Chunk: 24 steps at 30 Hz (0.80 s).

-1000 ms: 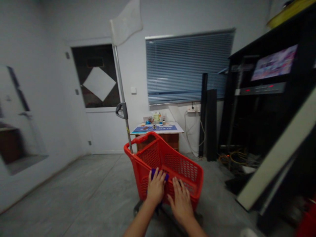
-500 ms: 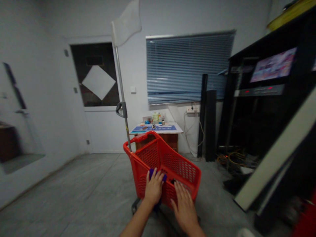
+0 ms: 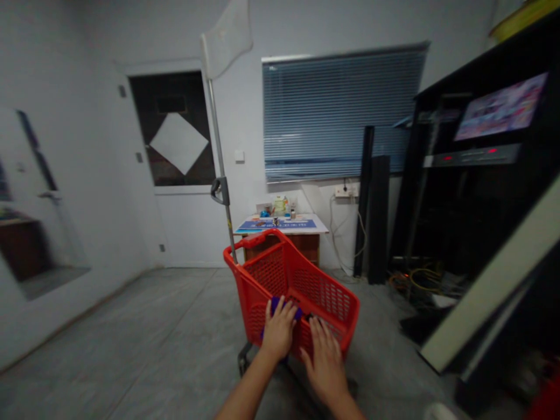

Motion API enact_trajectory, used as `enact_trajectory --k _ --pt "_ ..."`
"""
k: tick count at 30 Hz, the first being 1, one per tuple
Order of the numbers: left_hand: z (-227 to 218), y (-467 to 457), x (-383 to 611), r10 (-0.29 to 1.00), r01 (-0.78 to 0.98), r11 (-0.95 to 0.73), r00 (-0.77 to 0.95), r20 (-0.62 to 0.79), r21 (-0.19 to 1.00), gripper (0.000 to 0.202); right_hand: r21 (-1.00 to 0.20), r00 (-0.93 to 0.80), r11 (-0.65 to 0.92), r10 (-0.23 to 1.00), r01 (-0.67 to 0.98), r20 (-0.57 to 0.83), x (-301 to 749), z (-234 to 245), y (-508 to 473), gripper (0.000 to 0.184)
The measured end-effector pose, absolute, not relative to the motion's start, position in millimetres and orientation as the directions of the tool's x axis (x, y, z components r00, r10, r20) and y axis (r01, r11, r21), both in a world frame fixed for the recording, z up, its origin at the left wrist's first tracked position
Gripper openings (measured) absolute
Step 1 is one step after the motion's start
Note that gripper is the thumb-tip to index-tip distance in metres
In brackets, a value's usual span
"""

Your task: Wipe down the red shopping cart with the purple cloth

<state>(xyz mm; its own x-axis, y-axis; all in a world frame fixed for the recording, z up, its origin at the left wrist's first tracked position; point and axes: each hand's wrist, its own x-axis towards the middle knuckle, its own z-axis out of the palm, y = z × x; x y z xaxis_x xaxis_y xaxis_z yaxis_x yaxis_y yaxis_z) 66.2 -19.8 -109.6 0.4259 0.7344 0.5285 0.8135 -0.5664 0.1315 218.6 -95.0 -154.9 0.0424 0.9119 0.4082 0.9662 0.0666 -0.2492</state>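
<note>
A red plastic shopping cart [image 3: 301, 280] with mesh sides stands on the grey floor in front of me. My left hand [image 3: 277, 333] is curled over a purple grip on the cart's near rim. My right hand [image 3: 324, 360] rests on the same rim to the right, fingers laid over it. A metal pole [image 3: 220, 169] with a grey clip and a white flag at its top rises from the cart's far left corner.
A small table [image 3: 280, 226] with bottles and a blue mat stands against the far wall under a blue blind [image 3: 341, 111]. A door [image 3: 175, 175] is left of it. Black shelving with a lit screen [image 3: 499, 111], cables and a leaning pale board fill the right.
The cart and both hands have barely shifted; the view has swung slightly, and the table and wall look a little nearer.
</note>
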Motion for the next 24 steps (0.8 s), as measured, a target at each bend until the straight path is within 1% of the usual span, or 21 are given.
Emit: enact_trajectory --k 3,9,14,19,24 --pt "-106.7 -24.7 68.1 0.729 0.794 -0.596 0.472 0.496 0.121 0.037 -0.249 0.05 0.053 0.92 0.967 0.389 216.4 -152.6 -96.0 0.064" --pt "-105.2 -27.3 71.1 0.772 0.838 -0.525 0.395 0.498 0.148 0.036 -0.243 0.044 0.055 0.921 0.968 0.386 214.6 -152.7 -95.8 0.065" --pt "-105.5 -29.1 72.0 0.749 0.796 -0.59 0.475 0.462 0.139 0.038 -0.244 0.034 0.076 0.908 0.967 0.419 216.6 -160.3 -93.5 0.065" --pt "-102.5 -25.3 67.5 0.783 0.845 -0.51 0.378 0.495 0.162 0.037 -0.245 0.022 0.097 0.898 0.965 0.439 217.9 -162.1 -93.7 0.066" --pt "-108.6 -25.0 66.9 0.735 0.787 -0.604 0.486 0.474 0.129 0.038 -0.247 0.03 0.086 0.902 0.965 0.43 218.1 -162.5 -93.3 0.066"
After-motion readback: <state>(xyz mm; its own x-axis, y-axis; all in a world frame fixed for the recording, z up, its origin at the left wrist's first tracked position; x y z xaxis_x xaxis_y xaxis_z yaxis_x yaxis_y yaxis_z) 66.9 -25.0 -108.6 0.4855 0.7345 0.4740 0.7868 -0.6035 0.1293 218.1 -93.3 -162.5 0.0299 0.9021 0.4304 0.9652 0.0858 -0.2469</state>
